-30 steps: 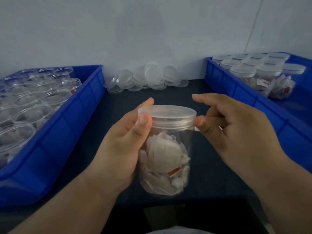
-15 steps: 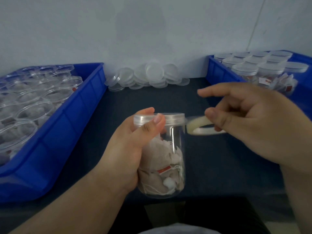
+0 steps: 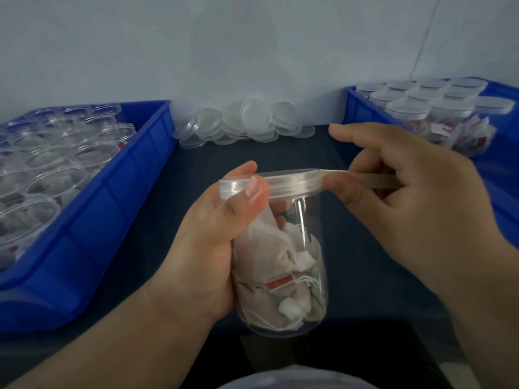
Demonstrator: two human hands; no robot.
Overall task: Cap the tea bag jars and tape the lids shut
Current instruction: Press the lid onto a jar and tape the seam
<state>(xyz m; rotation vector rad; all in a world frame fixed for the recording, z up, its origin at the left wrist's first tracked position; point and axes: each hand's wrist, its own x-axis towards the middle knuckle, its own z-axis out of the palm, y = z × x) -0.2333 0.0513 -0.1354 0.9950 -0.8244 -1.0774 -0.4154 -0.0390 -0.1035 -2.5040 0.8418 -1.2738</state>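
Note:
My left hand [image 3: 207, 248] grips a clear plastic jar [image 3: 292, 270] full of tea bags, held upright over the dark table, with the thumb lying on the edge of its clear lid [image 3: 292, 181]. My right hand [image 3: 407, 203] holds a roll of clear tape [image 3: 373, 179] against the lid's right side. The thumb presses the tape onto the lid's rim while the forefinger points out straight above. Most of the roll is hidden behind the fingers.
A blue bin [image 3: 92, 220] on the left holds several open jars of tea bags. Another blue bin [image 3: 502, 175] on the right holds several capped jars. A pile of loose clear lids [image 3: 247, 122] lies against the wall at the back of the table [image 3: 266, 155].
My right hand pulled the tape roll away from the jar, then brought it back against the lid's right side. The jar has stayed in my left hand, tilting slightly.

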